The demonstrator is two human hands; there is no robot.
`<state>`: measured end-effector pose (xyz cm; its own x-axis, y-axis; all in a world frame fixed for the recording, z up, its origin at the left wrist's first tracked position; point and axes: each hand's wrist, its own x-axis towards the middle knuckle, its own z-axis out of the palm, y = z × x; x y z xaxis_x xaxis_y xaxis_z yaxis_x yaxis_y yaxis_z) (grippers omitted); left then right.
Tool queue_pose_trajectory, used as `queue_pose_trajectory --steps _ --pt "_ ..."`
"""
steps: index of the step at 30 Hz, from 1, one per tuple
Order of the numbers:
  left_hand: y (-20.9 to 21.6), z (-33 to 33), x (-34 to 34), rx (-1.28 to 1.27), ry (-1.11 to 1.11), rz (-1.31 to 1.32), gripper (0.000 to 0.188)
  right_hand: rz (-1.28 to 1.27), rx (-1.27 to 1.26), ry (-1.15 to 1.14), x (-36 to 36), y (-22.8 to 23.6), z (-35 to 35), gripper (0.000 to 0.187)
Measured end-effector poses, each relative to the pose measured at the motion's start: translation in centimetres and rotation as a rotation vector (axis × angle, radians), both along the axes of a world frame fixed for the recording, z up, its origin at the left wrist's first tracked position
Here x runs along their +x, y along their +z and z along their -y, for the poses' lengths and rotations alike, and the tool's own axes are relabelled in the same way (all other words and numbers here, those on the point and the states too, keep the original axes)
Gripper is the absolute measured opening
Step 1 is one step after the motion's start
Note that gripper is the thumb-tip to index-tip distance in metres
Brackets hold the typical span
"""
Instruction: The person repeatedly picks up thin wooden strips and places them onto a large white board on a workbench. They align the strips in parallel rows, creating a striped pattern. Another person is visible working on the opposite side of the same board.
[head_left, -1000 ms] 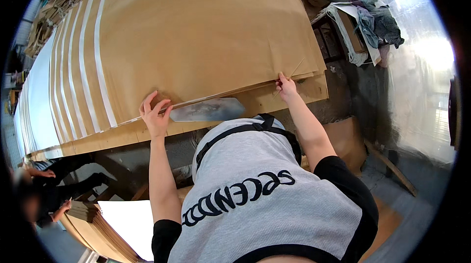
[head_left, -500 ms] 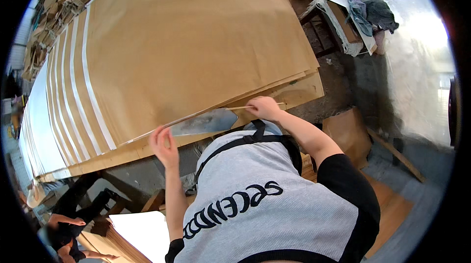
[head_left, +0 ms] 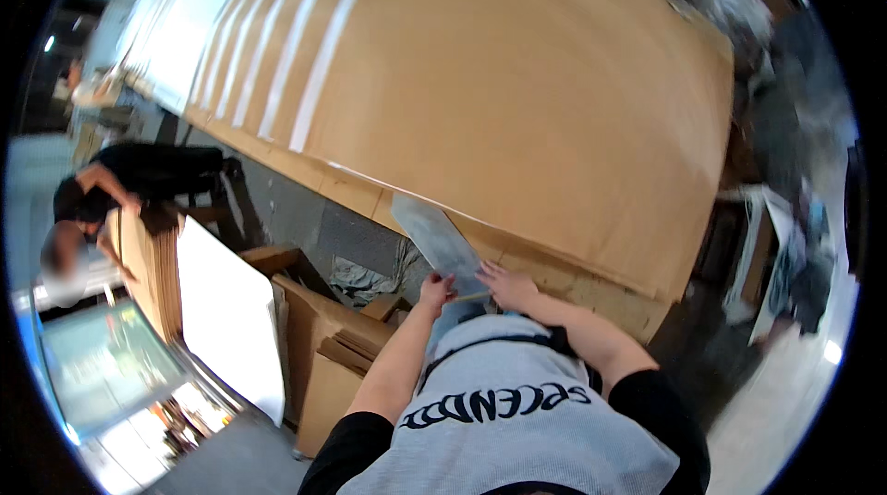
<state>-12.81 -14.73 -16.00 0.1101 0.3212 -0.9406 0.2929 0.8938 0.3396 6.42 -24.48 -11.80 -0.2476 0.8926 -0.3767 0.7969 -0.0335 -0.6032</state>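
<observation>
Both our left hand (head_left: 436, 294) and right hand (head_left: 510, 290) have come away from the broad brown paper sheets (head_left: 527, 116) to the near end of the long grey flat plate (head_left: 436, 238), so our handling centres there. The right pinches a thin pale stick (head_left: 473, 297); the left curls at its other end, grip unclear.

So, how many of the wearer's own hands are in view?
2: the left hand and, to its right, the right hand, with part of a thin pale stick showing between them, near the grey panel.
</observation>
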Motion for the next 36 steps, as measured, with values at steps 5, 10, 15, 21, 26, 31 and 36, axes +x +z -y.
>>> queue_pose_trajectory --steps 5,10,15,21,26,31,36 --pt "2.5 3.8 1.0 0.071 0.26 0.2 0.02 -0.141 -0.053 -0.01 2.1 2.4 -1.9 0.056" --pt "7.8 6.4 0.8 0.134 0.64 0.284 0.02 -0.179 -0.103 -0.062 1.4 6.2 -3.8 0.047" --pt "14.1 5.5 -0.6 0.389 0.611 0.454 0.025 -0.591 -0.129 -0.238 1.4 9.5 -7.2 0.033" --pt "20.3 4.6 -2.5 0.592 0.551 0.5 0.027 -0.959 -0.013 -0.654 5.2 13.6 -11.9 0.027" --pt "16.0 11.7 -7.1 0.563 0.624 0.221 0.022 -0.666 0.223 -0.564 9.5 16.9 -18.7 0.028" --pt "14.2 23.1 -10.9 0.553 0.854 -0.023 0.017 0.036 0.689 -0.438 4.8 17.5 -20.4 0.032" --pt "9.3 33.7 -12.9 0.607 1.239 -0.068 0.013 -0.427 0.379 -0.097 -12.4 19.0 -15.3 0.033"
